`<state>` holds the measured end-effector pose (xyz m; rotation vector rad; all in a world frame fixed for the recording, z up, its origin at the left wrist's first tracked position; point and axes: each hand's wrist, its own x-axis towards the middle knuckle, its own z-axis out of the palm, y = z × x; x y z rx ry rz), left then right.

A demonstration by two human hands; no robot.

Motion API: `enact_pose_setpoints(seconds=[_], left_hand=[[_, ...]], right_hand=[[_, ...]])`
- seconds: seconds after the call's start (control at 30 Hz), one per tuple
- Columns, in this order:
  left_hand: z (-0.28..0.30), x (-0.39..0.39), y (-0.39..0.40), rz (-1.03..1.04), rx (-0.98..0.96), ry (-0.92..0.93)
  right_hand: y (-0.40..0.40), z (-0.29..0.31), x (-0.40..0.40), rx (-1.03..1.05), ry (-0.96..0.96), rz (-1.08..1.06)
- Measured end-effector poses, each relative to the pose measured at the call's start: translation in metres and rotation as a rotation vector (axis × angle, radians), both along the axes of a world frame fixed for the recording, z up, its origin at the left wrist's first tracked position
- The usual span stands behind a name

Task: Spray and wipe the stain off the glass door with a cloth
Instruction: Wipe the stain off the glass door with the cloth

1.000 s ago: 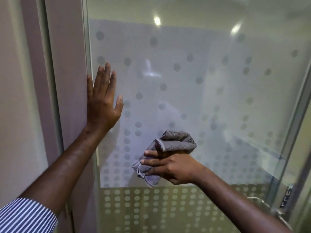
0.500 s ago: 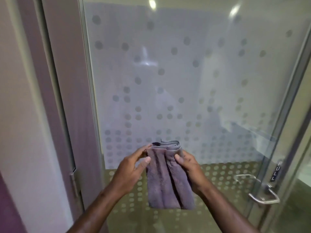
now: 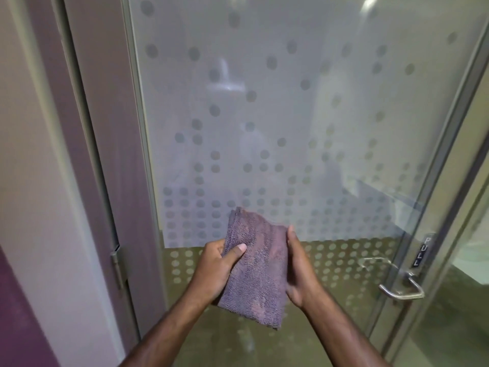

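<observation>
A frosted glass door [image 3: 277,102] with a pattern of grey dots fills the view ahead. In front of its lower part I hold a folded purple-grey cloth [image 3: 256,271] flat between both hands, away from the glass. My left hand [image 3: 214,268] grips the cloth's left edge with the thumb on top. My right hand [image 3: 299,271] cups its right edge. No spray bottle is in view. I cannot make out a stain on the glass.
A metal door handle [image 3: 397,284] with a "PULL" label [image 3: 423,250] sits at the door's right edge. To the left stand a grey metal door frame [image 3: 105,154] with a hinge [image 3: 116,263] and a pale wall [image 3: 26,154].
My left hand left the door frame and came down to the cloth. Both hands spread and folded the cloth and now hold it lower, flat and tilted.
</observation>
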<state>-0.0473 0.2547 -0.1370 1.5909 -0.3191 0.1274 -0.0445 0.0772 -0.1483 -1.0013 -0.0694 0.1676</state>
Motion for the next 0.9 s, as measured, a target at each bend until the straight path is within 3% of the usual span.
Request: enact_pose_setpoints(seconds=[0.13, 0.27, 0.33, 0.43, 0.57, 0.73, 0.9], left_hand=[[-0.005, 0.002, 0.001, 0.051, -0.027, 0.002], [-0.008, 0.006, 0.011, 0.058, -0.147, 0.06], [-0.009, 0.007, 0.015, 0.044, -0.184, 0.1], [-0.013, 0.008, 0.014, 0.032, -0.223, 0.152], [-0.018, 0.006, 0.014, 0.016, -0.296, 0.24], [-0.017, 0.008, 0.022, -0.041, -0.361, 0.35], [0.005, 0.006, 0.027, -0.035, -0.113, 0.262]], right_hand=[[0.0, -0.023, -0.02, -0.347, 0.001, -0.073], [-0.012, -0.013, -0.02, -0.273, 0.017, -0.177], [-0.021, -0.004, -0.018, -0.125, 0.002, -0.2], [-0.022, -0.001, -0.021, 0.118, 0.105, -0.067], [-0.019, -0.012, -0.024, 0.012, 0.258, 0.042], [-0.027, -0.003, -0.017, -0.072, 0.126, -0.032], [-0.032, 0.015, -0.008, -0.284, 0.143, -0.072]])
